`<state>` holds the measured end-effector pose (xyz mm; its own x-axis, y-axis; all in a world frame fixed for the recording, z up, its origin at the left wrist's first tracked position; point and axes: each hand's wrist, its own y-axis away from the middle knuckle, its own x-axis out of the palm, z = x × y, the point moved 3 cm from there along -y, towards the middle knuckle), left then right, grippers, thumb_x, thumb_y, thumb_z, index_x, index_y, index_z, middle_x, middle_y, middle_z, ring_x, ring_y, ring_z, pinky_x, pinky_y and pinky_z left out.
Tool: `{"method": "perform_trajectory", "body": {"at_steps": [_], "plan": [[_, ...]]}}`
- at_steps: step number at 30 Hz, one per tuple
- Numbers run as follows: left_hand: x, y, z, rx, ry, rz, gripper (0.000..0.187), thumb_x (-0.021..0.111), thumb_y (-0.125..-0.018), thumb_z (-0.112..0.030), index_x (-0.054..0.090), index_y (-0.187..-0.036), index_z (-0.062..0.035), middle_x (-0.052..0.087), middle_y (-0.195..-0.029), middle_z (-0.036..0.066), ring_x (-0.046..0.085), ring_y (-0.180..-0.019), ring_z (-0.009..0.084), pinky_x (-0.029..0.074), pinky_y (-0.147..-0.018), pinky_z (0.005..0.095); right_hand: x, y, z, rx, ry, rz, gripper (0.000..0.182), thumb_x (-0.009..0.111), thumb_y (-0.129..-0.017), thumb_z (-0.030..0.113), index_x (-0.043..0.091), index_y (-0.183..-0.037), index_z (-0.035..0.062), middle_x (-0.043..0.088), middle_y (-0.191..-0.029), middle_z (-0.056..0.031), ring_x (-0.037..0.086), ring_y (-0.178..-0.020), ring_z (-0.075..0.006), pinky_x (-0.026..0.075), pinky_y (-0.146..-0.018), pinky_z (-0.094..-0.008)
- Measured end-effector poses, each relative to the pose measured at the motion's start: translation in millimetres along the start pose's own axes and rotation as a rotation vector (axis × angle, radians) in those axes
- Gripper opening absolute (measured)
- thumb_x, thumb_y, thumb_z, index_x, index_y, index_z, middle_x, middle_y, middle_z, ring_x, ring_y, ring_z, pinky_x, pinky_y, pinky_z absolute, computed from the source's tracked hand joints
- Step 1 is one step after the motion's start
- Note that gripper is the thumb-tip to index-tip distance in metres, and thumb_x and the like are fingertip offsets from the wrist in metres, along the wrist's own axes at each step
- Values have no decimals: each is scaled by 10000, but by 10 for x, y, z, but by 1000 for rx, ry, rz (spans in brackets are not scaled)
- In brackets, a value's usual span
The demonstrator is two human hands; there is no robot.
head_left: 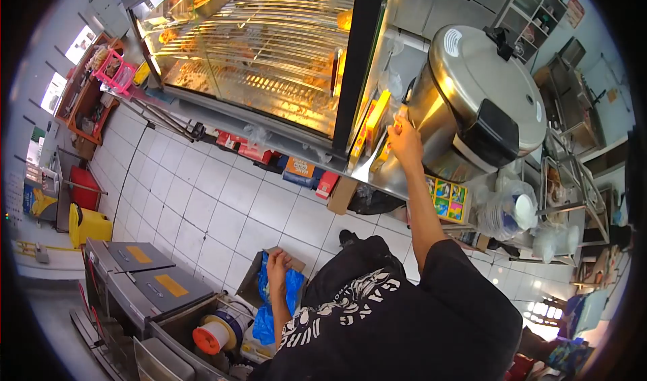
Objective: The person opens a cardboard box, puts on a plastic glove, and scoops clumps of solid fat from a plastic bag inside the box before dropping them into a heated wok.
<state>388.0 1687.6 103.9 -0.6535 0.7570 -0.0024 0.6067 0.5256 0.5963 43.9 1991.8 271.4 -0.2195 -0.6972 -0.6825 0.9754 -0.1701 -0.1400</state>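
My right hand is closed round the handle of a white flat utensil, whose wide end points down and left. It is over the metal counter, between yellow boxes and a large steel cooker with a black latch. My left hand hangs low at the left of my body, above a box with a blue plastic bag. Its fingers are curled, and whether anything is between them is too small to tell.
A glass display case with fried food stands ahead. Colourful boxes and bagged cups are right of my arm. Grey-lidded units, a yellow bin and an orange-capped spool lie to the left.
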Motion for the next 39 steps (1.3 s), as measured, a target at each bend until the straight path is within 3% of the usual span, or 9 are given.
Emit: {"method": "perform_trajectory", "body": {"at_steps": [7,12,20,26,28,32,34,38,39], "plan": [[556,126,-393,56,-150,203,344,528,-871,-212,483,-1150,-16,558,-1032,102,560,-882,177,457,-745,278,164,-1130,276,-186,136,-112,342,560,-801,226,567,-1084,34,623,-907,-212,579,-909,-362,457,-785,-416],[445,180,-224,33,-114,189,321,531,-870,-202,500,-1136,-25,560,-1036,81,565,-881,159,448,-716,262,376,-1762,345,114,380,293,349,555,-761,240,599,-1045,42,606,-1031,-195,566,-1008,-355,470,-824,-433],[-75,428,-42,19,-65,13,307,511,-876,-212,499,-1136,-49,574,-1042,86,566,-893,169,458,-736,292,1118,-2333,-464,-19,467,310,275,598,-745,256,664,-898,36,637,-929,-185,606,-913,-331,484,-777,-369],[-230,656,-83,-6,-18,-33,295,503,-884,-205,500,-1131,-42,576,-1042,98,567,-882,169,464,-732,287,186,-1521,472,117,195,190,262,547,-758,202,645,-931,32,611,-983,-213,577,-953,-361,450,-810,-420],[-241,719,-172,18,-1,-41,291,501,-885,-196,499,-1131,-41,573,-1046,98,569,-886,173,466,-734,292,-133,-1242,738,-388,-38,-209,258,550,-793,220,631,-914,6,617,-913,-203,583,-896,-341,450,-766,-395],[-108,869,-696,147,90,40,292,499,-887,-188,501,-1129,-25,573,-1043,98,571,-916,175,453,-755,271,-598,219,1554,-445,-578,-269,182,584,-778,126,624,-922,21,607,-923,-160,566,-807,-280,439,-722,-340],[-21,968,-1028,255,160,109,311,490,-899,-198,487,-1144,-7,568,-1056,104,567,-937,183,453,-791,292,-532,822,1710,-837,-381,-193,199,621,-732,77,616,-924,25,585,-1040,-158,563,-810,-261,440,-705,-333],[-72,1229,-1548,499,270,240,359,494,-894,-215,459,-1190,-15,555,-1087,115,532,-1025,197,436,-853,322,-53,1989,2020,-973,-301,509,303,652,-626,29,624,-926,60,517,-1205,-130,530,-796,-243,450,-696,-333],[-116,1312,-1652,533,181,201,551,550,-848,-393,425,-1214,-1,545,-1109,143,527,-1051,232,419,-888,357,70,2238,2056,-1005,-289,585,305,653,-617,29,624,-919,63,506,-1220,-127,520,-784,-250,451,-692,-338]]}}
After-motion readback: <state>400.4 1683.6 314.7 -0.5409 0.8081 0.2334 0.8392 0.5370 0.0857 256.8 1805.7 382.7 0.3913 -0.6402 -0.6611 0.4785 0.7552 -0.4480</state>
